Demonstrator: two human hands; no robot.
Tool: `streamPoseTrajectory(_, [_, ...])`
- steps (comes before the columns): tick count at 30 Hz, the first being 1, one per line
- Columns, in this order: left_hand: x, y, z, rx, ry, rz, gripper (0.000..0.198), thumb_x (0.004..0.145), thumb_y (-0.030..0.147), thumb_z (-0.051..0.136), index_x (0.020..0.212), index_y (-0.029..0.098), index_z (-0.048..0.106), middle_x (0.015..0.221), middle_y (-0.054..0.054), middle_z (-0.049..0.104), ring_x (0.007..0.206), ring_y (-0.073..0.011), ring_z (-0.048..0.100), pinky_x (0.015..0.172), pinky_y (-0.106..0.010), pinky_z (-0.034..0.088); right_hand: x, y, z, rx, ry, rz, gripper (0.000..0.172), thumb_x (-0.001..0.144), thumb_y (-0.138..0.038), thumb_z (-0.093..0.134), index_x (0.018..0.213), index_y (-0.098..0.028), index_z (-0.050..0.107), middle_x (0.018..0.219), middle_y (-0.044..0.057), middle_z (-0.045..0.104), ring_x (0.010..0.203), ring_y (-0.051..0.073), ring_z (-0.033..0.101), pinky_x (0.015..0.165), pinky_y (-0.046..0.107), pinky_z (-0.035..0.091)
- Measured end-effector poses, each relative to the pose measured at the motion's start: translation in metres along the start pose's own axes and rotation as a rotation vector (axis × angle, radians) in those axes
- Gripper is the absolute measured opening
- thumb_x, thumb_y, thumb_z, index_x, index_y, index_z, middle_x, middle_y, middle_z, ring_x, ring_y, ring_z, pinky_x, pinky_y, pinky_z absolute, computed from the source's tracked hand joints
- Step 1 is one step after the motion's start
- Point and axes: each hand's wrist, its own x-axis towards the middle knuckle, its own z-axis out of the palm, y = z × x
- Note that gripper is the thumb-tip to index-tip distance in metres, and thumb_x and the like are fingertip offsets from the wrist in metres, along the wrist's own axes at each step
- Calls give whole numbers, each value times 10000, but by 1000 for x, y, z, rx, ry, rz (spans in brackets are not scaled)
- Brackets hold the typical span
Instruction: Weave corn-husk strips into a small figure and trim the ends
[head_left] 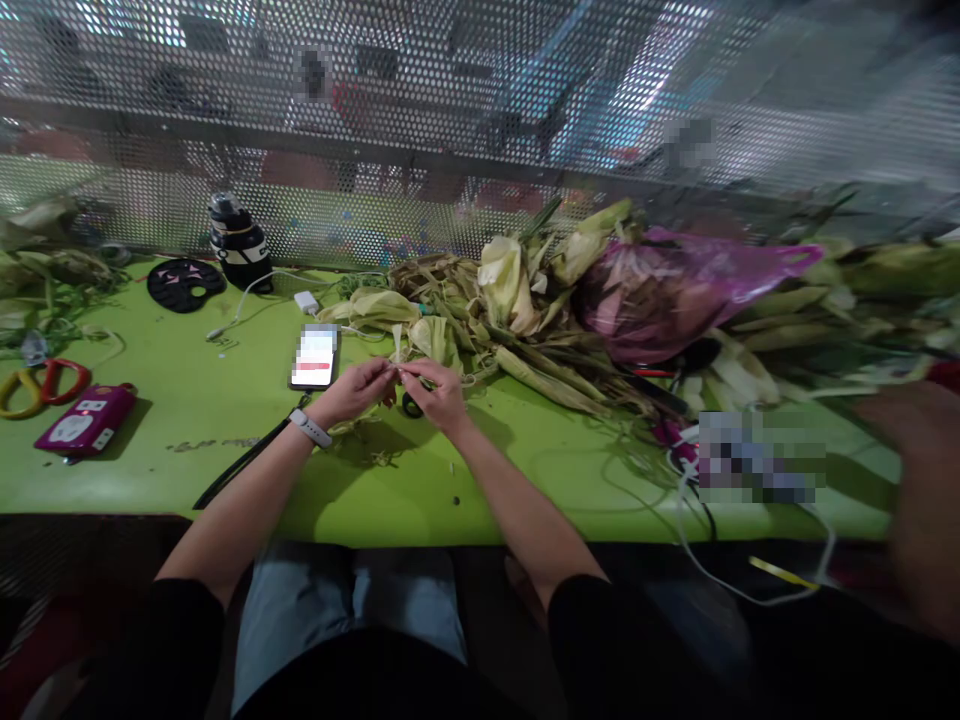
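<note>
Above the bench (247,420), about midway between its front and back edges, we have our left hand (365,384) and right hand (438,397) close together, the fingertips of both pinched on a pale husk strip (397,342). Just beyond our left wrist lies 1 phone (315,356) (its screen lit but blurred). Along the bench's back edge, we see a black bottle (241,250) on the left and, right of it, piled husks (510,285) beside a pink bag (641,310).

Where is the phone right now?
In the head view, the phone lies left of centre on the green table, beside the left hand, below the white adapter.
</note>
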Motion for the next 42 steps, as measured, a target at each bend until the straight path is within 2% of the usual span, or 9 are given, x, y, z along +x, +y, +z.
streamPoseTrajectory(7, [2,-5,0,-122,-18,-24,377,925,522,493,902,149,544,742,-24,632,661,-119,638,649,-267,534,-1,5,2,-4,-18,27,248,888,-376,585,1002,-247,764,1021,53,753,964,188,690,916,364,551])
streamPoseTrajectory(13, [2,0,0,-214,34,-112,428,859,554,583,879,127,589,731,-35,658,672,-137,653,661,-279,534,-2,13,0,-187,-27,-179,272,918,-313,540,1066,-232,753,1043,70,754,970,190,700,911,348,563])
streamPoseTrajectory(17, [2,2,-1,-236,82,-124,415,837,537,620,834,122,610,750,-36,657,690,-129,633,645,-250,502,-3,15,-3,-419,-119,-311,331,922,-277,517,1183,-193,703,1166,86,719,1062,213,670,958,381,544])
streamPoseTrajectory(25, [1,5,-5,-279,185,-173,377,821,498,643,866,125,664,831,-45,674,737,-136,594,671,-252,482,-4,11,0,-649,-211,-345,404,929,-296,507,1277,-139,640,1249,109,677,1102,252,633,980,411,519])
streamPoseTrajectory(28, [3,2,-3,-306,190,-140,403,822,518,643,887,120,651,798,-35,657,732,-130,594,686,-256,499,-4,10,3,-574,-194,-307,386,937,-302,501,1250,-139,659,1240,118,680,1111,253,632,990,414,517])
streamPoseTrajectory(31, [5,-2,0,-336,186,-90,396,836,524,631,889,131,612,790,-21,635,716,-115,600,683,-255,523,-4,10,6,-337,-123,-253,370,950,-302,495,1236,-145,669,1237,118,679,1143,222,628,1022,378,508])
streamPoseTrajectory(36, [5,-5,5,-179,107,-52,365,917,518,507,872,157,530,740,-8,592,654,-129,640,648,-296,564,-3,9,9,61,-3,40,307,941,-365,536,1067,-180,747,1112,93,726,1051,187,680,959,333,555])
streamPoseTrajectory(39, [5,-4,7,-44,106,-26,317,952,467,454,838,174,492,719,-8,576,623,-132,639,636,-306,567,-2,9,8,107,24,105,276,908,-371,595,1003,-175,764,1047,91,745,997,192,698,941,345,566])
streamPoseTrajectory(42, [4,-3,7,40,136,10,294,967,433,423,809,188,463,703,-7,570,609,-129,628,621,-289,551,-2,9,7,38,7,39,248,898,-343,614,1011,-183,765,1044,90,751,997,198,701,950,365,561])
